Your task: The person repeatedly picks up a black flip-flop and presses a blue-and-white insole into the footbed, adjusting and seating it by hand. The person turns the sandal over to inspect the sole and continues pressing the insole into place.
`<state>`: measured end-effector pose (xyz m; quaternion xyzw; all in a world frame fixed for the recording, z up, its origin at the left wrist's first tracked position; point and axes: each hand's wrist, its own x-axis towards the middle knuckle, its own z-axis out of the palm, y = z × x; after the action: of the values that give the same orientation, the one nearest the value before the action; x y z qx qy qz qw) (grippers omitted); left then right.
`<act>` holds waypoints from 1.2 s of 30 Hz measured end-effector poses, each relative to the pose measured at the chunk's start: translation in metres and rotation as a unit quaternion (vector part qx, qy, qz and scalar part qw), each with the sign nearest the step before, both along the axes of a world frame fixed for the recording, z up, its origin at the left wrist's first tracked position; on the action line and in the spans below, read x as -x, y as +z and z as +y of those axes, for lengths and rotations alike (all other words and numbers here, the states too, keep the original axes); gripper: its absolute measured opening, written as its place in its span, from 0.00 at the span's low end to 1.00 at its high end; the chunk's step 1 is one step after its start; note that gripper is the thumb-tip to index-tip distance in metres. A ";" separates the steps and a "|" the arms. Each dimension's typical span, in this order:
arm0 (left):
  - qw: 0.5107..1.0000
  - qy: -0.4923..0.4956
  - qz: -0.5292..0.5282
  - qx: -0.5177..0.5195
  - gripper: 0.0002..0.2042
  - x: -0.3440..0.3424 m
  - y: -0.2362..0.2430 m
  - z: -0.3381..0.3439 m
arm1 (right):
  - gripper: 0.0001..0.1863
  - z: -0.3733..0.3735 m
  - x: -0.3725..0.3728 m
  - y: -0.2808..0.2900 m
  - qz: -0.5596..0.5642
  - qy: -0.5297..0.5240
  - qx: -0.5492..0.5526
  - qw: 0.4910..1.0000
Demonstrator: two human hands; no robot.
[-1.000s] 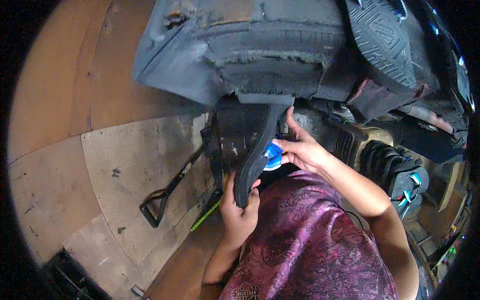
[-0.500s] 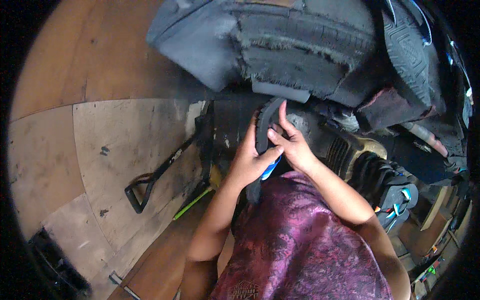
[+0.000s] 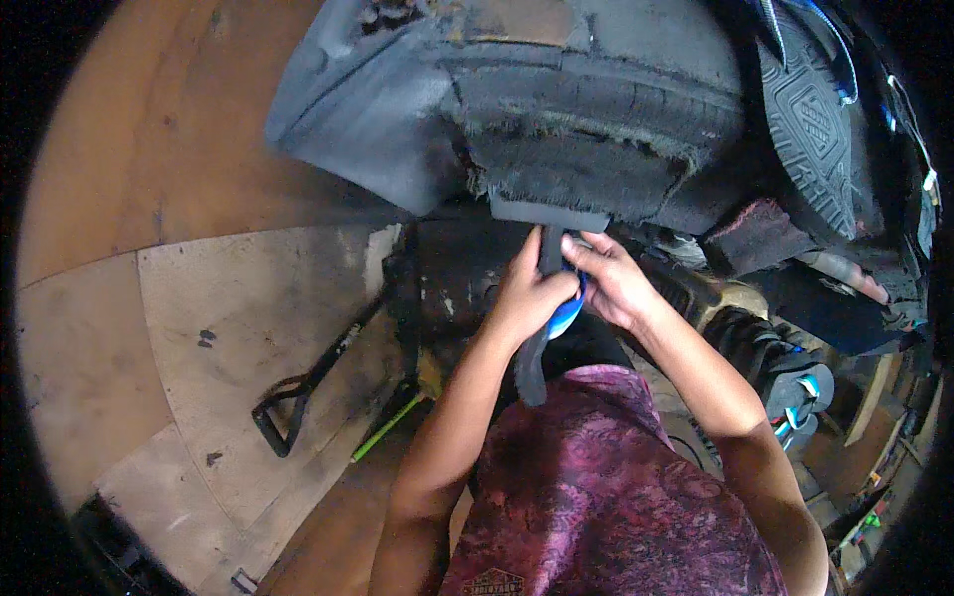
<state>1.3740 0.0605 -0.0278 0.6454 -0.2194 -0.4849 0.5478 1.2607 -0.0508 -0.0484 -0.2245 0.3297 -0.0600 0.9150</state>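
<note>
Both hands hold a black flip-flop (image 3: 533, 370) with a blue and white strap, seen nearly edge-on in front of my chest. My left hand (image 3: 529, 298) is closed round its left side, with the thumb across toward the strap. On the other side, my right hand (image 3: 618, 285) grips it near the upper end, fingers partly hidden behind the sole. The flip-flop's upper end is right at the lower edge of a smooth grey piece (image 3: 549, 214); whether they touch I cannot tell. Above that piece is a dark, frayed, worn covering (image 3: 586, 149).
At right hangs a patterned sandal sole (image 3: 817, 139) with a blue-white cord. Lower down, several dark flip-flops (image 3: 800, 397) are bunched together. A black metal handle (image 3: 288, 407) juts out over wooden boards (image 3: 214, 368) at left, near a green stick (image 3: 386, 430).
The flip-flop has turned from a bent, side-on pose to a straighter one, its lower end swinging to the right. Both hands have shifted slightly right, and the view has shifted a little.
</note>
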 end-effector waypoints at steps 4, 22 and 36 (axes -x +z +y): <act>0.991 0.080 0.109 0.025 0.37 0.035 -0.010 0.059 | 0.46 0.031 0.014 0.001 -0.003 0.056 0.364 0.930; 0.987 0.082 -0.132 -0.050 0.27 0.007 0.062 0.024 | 0.23 0.054 -0.019 0.033 -0.047 -0.055 -0.023 0.997; 0.992 0.123 -0.005 0.019 0.29 0.021 0.006 -0.004 | 0.14 0.002 -0.005 0.012 0.072 -0.021 0.112 0.991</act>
<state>1.3532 0.0562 -0.0213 0.6591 -0.1499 -0.4064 0.6148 1.2653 -0.0483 -0.0368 -0.3226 0.3904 -0.0995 0.8565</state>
